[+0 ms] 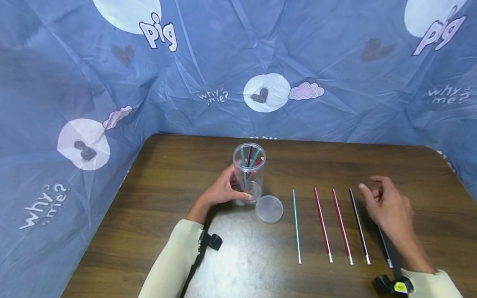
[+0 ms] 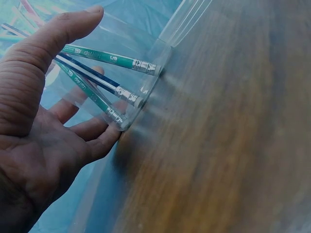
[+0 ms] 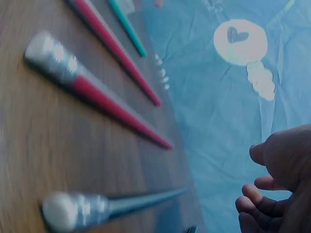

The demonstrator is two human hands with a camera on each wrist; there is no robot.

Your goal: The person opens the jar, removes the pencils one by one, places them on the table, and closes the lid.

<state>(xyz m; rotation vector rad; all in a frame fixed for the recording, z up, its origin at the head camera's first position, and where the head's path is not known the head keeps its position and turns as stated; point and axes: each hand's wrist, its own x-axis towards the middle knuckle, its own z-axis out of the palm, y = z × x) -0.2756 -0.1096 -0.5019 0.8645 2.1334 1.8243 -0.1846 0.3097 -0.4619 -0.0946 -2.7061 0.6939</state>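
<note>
My left hand (image 1: pixel 223 188) grips a clear plastic jar (image 1: pixel 256 186) standing on the table, thumb at the front and fingers round the back. Several pencils (image 2: pixel 114 59) lean inside it, green, dark blue and red, with their eraser ends down in the left wrist view. To the right, my right hand (image 1: pixel 391 209) hovers with loosely bent fingers and nothing between them. It is between a black pencil (image 1: pixel 359 225) and another dark pencil (image 1: pixel 384 246), which it partly covers. Two red pencils (image 1: pixel 322 225) and a teal pencil (image 1: pixel 296 225) lie further left in the same row.
A round translucent lid (image 1: pixel 269 209) lies flat beside the jar's base. The brown wooden table (image 1: pixel 156 231) has rounded far corners. Behind it hangs a blue printed cloth (image 1: pixel 223 49), which also runs along the left side.
</note>
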